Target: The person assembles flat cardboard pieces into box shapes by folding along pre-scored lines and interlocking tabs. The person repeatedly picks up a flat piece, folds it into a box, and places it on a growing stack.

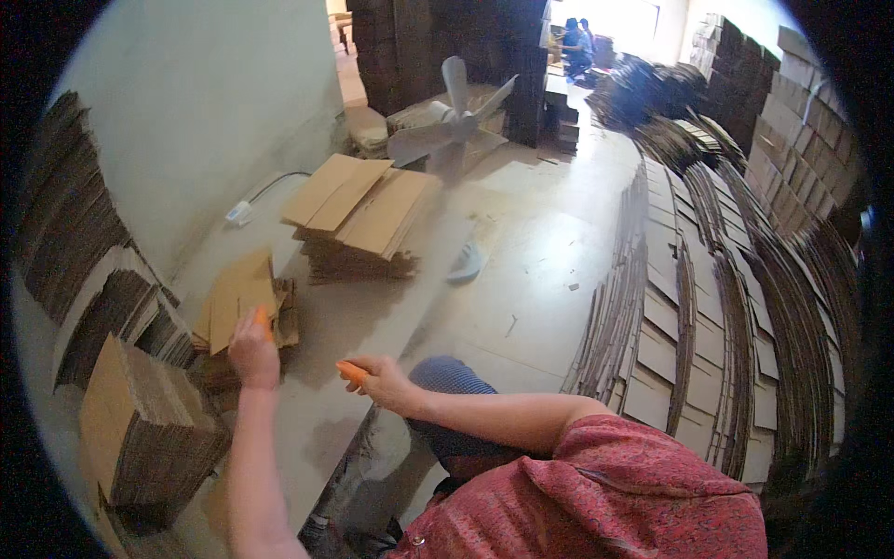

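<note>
My left hand (pixel 253 354) is closed at the near edge of a folded flat piece of brown cardboard (pixel 237 293), over a low stack on the floor at the left. Something small and orange (pixel 263 322) shows at its fingers. My right hand (pixel 380 382) is curled in front of my knee, away from the cardboard. A second orange bit (pixel 351 373) sits at its fingertips; I cannot tell whether it is held or worn. Farther off, another stack of flat cardboard pieces (pixel 358 200) lies on the floor.
A pedestal fan (pixel 452 126) stands behind the far stack. A blue-grey object (pixel 466 263) and a white power socket (pixel 239 213) lie on the floor. Long rows of cardboard (pixel 694 326) fill the right; more bundles (pixel 140 419) stand left. People (pixel 575 48) sit far back.
</note>
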`<act>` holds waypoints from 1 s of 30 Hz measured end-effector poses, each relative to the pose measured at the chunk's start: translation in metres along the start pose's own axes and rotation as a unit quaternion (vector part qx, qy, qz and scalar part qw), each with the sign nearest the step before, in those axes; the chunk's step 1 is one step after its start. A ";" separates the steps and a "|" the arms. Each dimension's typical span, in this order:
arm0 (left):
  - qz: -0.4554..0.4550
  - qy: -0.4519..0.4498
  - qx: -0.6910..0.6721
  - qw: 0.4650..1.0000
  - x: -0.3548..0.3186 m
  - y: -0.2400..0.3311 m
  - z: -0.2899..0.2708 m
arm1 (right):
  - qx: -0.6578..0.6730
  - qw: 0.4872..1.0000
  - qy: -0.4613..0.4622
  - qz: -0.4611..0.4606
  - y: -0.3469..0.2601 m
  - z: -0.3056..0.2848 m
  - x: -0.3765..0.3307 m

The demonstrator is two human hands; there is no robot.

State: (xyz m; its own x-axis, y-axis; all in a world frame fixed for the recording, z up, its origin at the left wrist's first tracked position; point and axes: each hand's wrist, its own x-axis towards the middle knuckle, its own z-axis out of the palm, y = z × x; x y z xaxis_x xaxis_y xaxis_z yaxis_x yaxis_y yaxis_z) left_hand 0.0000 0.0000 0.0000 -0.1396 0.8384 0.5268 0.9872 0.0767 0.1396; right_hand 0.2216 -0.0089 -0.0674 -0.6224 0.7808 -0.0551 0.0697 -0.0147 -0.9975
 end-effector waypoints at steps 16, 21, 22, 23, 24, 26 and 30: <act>-0.052 -0.071 -0.057 0.995 -0.268 0.037 -0.126 | 0.106 0.990 0.081 -0.039 -0.026 -0.012 -0.070; -0.241 -0.185 0.046 0.952 -0.332 -0.034 -0.186 | 0.056 0.984 0.091 -0.145 -0.030 0.021 -0.081; -0.256 -0.207 0.054 0.942 -0.338 -0.039 -0.189 | 0.034 0.989 0.063 -0.126 -0.031 0.025 -0.078; -0.261 -0.216 0.059 0.939 -0.342 -0.044 -0.189 | 0.010 0.994 0.038 -0.107 -0.031 0.030 -0.073; -0.260 -0.225 0.061 0.937 -0.343 -0.051 -0.184 | 0.029 0.997 0.015 -0.070 -0.031 0.036 -0.068; -0.246 -0.232 0.077 0.938 -0.335 -0.058 -0.178 | 0.065 0.998 -0.023 -0.003 -0.035 0.040 -0.060; -0.174 -0.251 0.102 0.947 -0.315 -0.067 -0.160 | 0.092 0.996 -0.002 0.010 -0.027 0.039 -0.053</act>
State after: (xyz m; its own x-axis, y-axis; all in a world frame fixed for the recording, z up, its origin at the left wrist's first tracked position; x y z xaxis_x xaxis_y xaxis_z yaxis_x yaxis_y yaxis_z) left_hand -0.0341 -0.3557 -0.0416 -0.4564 0.8898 0.0057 0.8892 0.4558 0.0391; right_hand 0.2222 -0.0743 -0.0391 -0.6253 0.7768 -0.0745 -0.0617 -0.1443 -0.9876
